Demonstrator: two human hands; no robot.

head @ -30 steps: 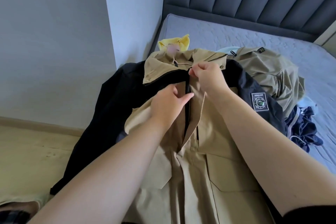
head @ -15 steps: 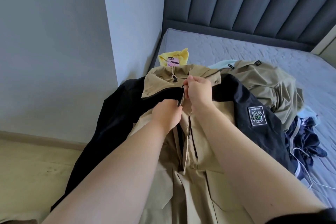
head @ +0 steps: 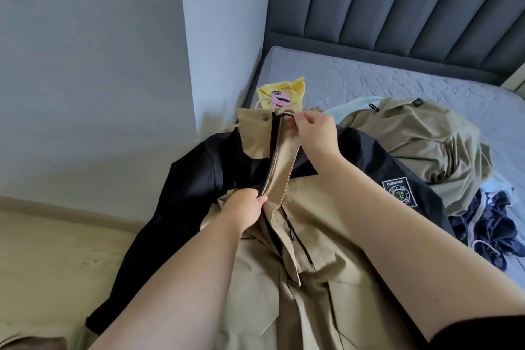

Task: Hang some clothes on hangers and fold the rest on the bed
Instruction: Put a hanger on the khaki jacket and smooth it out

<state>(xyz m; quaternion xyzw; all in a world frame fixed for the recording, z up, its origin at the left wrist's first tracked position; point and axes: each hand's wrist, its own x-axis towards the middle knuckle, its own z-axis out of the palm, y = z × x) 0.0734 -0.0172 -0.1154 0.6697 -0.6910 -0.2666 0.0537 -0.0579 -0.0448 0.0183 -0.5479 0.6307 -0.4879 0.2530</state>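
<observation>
Lengthwise, jacket (head: 326, 236) lies collar toward headboard (head: 397, 8); L hand (head: 244, 210) grips front, R hand (head: 315, 133) pinches zip pull (head: 287, 115)

Matt tan-and-black cloth jacket (head: 326, 236); quilted grey mattress (head: 383, 85).

There are two hands, a left hand (head: 244, 207) and a right hand (head: 315, 131). There is one bed (head: 369, 79), one tan jacket (head: 326, 236), one green coat (head: 426, 145), one yellow top (head: 292, 88), one dark blue top (head: 488, 230) and one pale blue cloth (head: 360, 106).
</observation>
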